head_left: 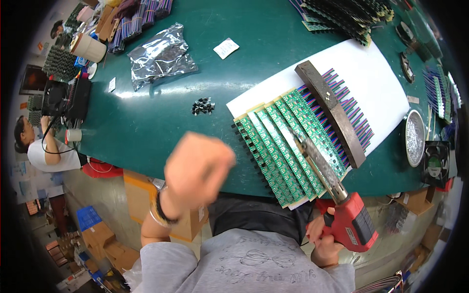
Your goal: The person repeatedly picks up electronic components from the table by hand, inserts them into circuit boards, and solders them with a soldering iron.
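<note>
My right hand (pixel 323 240) grips a red-and-black soldering gun (pixel 352 223), its metal barrel angled up and left over rows of green circuit boards (pixel 278 146). My left hand (pixel 198 168), blurred, is raised over the table's near edge, left of the boards. Its fingers look curled into a fist; anything inside is hidden. Black parts line the boards' left edge. Bundles of coloured wires (pixel 349 105) run under a dark heavy bar (pixel 331 113) lying across the boards' right side. A white sheet (pixel 376 68) lies beneath. Small black components (pixel 202 106) sit in a loose pile beyond my left hand.
On the green table (pixel 146 117) lie a clear plastic bag (pixel 161 58), a paper label (pixel 226 49), wire bundles (pixel 141 24) and stacked boards (pixel 342 17). A foil-like round dish (pixel 415 138) and a fan (pixel 436 163) stand right. Another person (pixel 49 149) sits far left.
</note>
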`<state>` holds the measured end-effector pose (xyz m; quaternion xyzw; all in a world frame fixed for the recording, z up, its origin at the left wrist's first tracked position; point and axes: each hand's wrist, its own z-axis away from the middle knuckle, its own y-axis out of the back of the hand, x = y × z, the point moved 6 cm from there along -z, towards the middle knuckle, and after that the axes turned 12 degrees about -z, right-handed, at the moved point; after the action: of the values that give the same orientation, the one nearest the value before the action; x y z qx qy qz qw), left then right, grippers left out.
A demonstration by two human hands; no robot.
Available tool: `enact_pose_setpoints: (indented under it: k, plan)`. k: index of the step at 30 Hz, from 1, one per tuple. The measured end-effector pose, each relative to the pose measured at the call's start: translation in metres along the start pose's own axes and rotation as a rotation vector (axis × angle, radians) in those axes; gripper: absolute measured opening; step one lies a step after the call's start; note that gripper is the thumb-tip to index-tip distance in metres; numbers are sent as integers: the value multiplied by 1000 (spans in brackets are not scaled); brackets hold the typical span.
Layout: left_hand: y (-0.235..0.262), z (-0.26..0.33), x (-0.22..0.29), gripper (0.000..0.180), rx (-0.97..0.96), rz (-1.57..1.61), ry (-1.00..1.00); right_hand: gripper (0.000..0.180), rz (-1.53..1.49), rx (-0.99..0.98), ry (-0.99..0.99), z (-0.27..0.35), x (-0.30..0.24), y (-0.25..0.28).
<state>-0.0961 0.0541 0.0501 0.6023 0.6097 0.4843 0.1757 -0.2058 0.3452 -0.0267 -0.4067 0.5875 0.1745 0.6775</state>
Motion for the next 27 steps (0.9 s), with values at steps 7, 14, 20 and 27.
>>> enact_pose_setpoints:
  k: [7, 14, 20, 27]
  plan:
    - [-27, 37, 104, 38, 10, 380, -427, 75, 319, -287, 47, -24, -11, -26]
    - [-32, 35, 103, 43, 4, 419, -415, 68, 461, -354, 137, -22, -12, -24]
    - [-34, 42, 99, 37, -62, 366, -406, 64, 528, -322, 88, -16, -9, -26]
    - [-32, 42, 98, 35, -69, 306, -389, 64, 551, -297, 66, -11, -10, -20]
